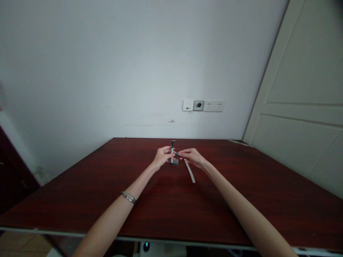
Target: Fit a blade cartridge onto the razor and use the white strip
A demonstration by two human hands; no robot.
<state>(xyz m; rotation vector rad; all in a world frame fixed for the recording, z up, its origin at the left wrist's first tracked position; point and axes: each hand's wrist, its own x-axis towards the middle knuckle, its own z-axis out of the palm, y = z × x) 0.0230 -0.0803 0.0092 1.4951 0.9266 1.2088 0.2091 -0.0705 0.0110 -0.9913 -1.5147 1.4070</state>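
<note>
My left hand [162, 156] has its fingers closed around a slim upright object with a white strip and a black hooked top [172, 151]. At its foot shows a small grey, dark-edged piece [175, 162]; I cannot tell whether the two are joined. From the right, my right hand [193, 156] pinches a small dark green piece [177, 154], its tip close to the left fingertips. Whether that piece touches the upright object cannot be made out. Below the right hand, a narrow pale strip with a hole at its near end [190, 174] lies slanted on the table.
A dark red wooden table [107, 182] stretches to a white wall. Sockets [213, 106] sit on the wall beyond the hands. A pale panelled door [302, 107] stands along the right side. Under the near table edge is a white device [163, 250].
</note>
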